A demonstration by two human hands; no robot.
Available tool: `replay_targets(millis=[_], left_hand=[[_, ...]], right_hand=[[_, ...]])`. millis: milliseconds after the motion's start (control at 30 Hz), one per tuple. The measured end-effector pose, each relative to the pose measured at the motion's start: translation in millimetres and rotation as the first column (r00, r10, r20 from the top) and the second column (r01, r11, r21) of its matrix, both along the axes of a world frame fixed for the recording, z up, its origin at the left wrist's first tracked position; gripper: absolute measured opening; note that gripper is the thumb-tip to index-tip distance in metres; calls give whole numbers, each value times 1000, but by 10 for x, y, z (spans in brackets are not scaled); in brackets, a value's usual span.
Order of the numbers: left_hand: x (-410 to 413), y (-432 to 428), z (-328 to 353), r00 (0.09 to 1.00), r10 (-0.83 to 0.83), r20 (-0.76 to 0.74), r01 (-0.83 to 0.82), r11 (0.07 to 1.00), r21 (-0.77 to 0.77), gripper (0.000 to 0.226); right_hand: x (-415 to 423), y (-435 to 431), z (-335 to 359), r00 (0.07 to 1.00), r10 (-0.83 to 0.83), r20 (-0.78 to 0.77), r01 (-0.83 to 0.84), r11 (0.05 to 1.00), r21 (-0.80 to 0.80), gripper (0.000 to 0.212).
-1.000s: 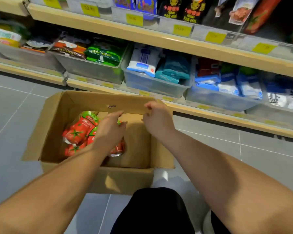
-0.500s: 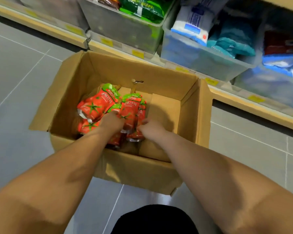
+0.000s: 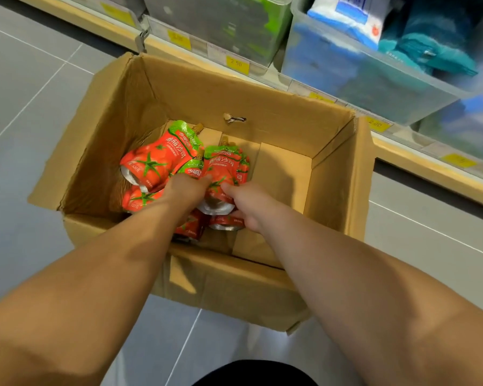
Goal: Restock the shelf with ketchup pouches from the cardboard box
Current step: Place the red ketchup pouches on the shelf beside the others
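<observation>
Red ketchup pouches [image 3: 154,162] with green tops, tomato artwork and small spout caps lie heaped in the left half of an open cardboard box [image 3: 338,174] on the grey tiled floor [image 3: 25,93]. One pouch stands out near the centre [image 3: 226,168], its silver base turned toward the camera. The person's left hand [image 3: 187,190] reaches into the heap with its fingers curled down against this pouch and the ones beneath; the right hand [image 3: 251,207] closes around its lower right edge, thumb on the front face, so both hands grip the same pouch between them. Two more pouches [image 3: 226,221] lie under the wrists, partly hidden by the forearms. The right half of the box floor shows bare cardboard flaps. Just behind the box runs the bottom shelf [image 3: 430,174] with yellow price tags [image 3: 236,64] along its edge, carrying clear plastic bins [image 3: 374,87] of green, white and teal packets, blurred.
</observation>
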State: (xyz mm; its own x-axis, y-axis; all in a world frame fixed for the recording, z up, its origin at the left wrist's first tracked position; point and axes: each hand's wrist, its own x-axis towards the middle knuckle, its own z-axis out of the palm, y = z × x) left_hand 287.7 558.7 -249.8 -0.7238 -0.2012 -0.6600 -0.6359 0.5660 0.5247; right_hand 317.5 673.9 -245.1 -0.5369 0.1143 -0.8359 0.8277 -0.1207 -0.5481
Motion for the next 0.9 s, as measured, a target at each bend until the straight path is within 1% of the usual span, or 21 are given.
replay_targets(millis=[67, 133, 200, 267, 300, 367, 400, 467, 533, 633, 667, 700, 767, 833, 900], left_hand=[[2, 37, 24, 994, 81, 77, -94, 977, 190, 54], [37, 76, 59, 980, 116, 160, -163, 932, 324, 46], [91, 117, 106, 975, 102, 197, -170, 912, 374, 32], [138, 169, 216, 977, 105, 183, -172, 900, 400, 19], [153, 195, 276, 980, 115, 164, -175, 892, 417, 21], [176, 244, 416, 986, 121, 113, -160, 875, 458, 36], [196, 277, 521, 991, 109, 77, -132, 869, 477, 42], [223, 349, 692, 997, 76, 7, -69, 859, 508, 46], [244, 458, 913, 997, 30, -66, 8, 855, 518, 44], [288, 676, 1250, 975, -42, -217, 146, 859, 490, 39], [310, 781, 1386, 960, -67, -273, 194, 863, 467, 39], [334, 879, 1500, 943, -82, -323, 231, 860, 456, 38], [357, 1088, 1725, 916, -89, -390, 288, 823, 490, 38], [389, 1360, 1984, 894, -103, -436, 349, 768, 536, 35], [408, 1612, 2197, 860, -133, -493, 413, 749, 518, 33]], right_hand=[[-1, 82, 25, 1000, 27, -4, -27, 1000, -15, 40], [16, 184, 74, 998, 62, 1, -62, 997, -37, 39], [56, 271, 126, 996, 87, 2, -87, 996, -24, 46], [106, 340, 229, 997, 78, -26, -77, 996, 37, 55], [131, 374, 283, 997, 51, -52, -48, 997, 64, 57], [191, 450, 433, 995, 6, -103, 4, 996, 93, 58], [226, 501, 542, 992, -3, -125, 17, 994, 112, 59], [277, 594, 727, 987, -4, -162, 28, 989, 145, 61], [333, 715, 951, 977, -9, -213, 45, 985, 167, 58], [406, 924, 1287, 955, 48, -293, 30, 966, 257, 38], [443, 1021, 1426, 946, 49, -321, 46, 958, 283, 35], [473, 1107, 1535, 935, 38, -353, 72, 953, 295, 35], [518, 1281, 1747, 902, 31, -430, 134, 927, 349, 39], [612, 1511, 2004, 870, 44, -492, 201, 878, 434, 41], [691, 1724, 2212, 854, 48, -518, 264, 818, 511, 40]])
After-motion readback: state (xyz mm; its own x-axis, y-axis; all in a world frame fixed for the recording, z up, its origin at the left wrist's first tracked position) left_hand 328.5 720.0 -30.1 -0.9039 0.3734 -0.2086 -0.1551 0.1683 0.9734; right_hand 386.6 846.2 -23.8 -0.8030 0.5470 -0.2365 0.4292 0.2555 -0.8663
